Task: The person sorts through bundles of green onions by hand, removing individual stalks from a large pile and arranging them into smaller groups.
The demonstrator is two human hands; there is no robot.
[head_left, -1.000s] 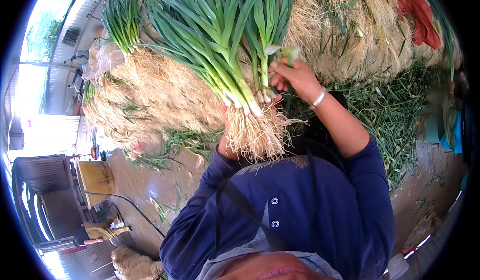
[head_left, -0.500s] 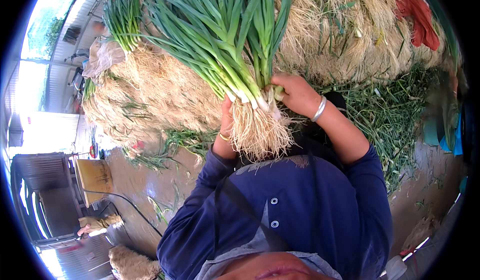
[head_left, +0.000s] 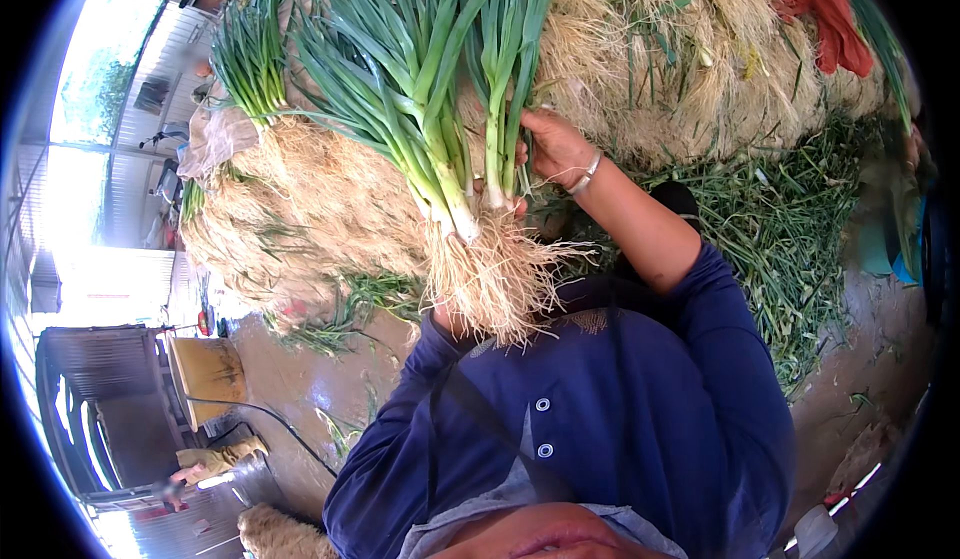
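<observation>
A bunch of green onions [head_left: 450, 159] with long green leaves and pale stems stands upright before my chest. Its stringy tan roots [head_left: 495, 279] hang down over my left wrist. My left hand [head_left: 519, 206] is closed round the bunch from behind; mostly fingertips show, at the right side of the white stem ends. At the right edge of the stems is my right hand [head_left: 558, 149], a silver bangle on its wrist. Its fingers are curled in and pressed together; what they pinch, if anything, is too small to make out.
Big heaps of rooted onions [head_left: 300, 199] rise ahead, roots toward me. Another green bunch [head_left: 250, 64] lies on top at left. Loose green leaves [head_left: 780, 229] pile up on the right. A red cloth [head_left: 825, 19] hangs at far right; a yellow bin [head_left: 208, 374] stands left.
The bunch has shifted a little left and down, with its stems parted into two groups. My right hand has moved left and up along the stems.
</observation>
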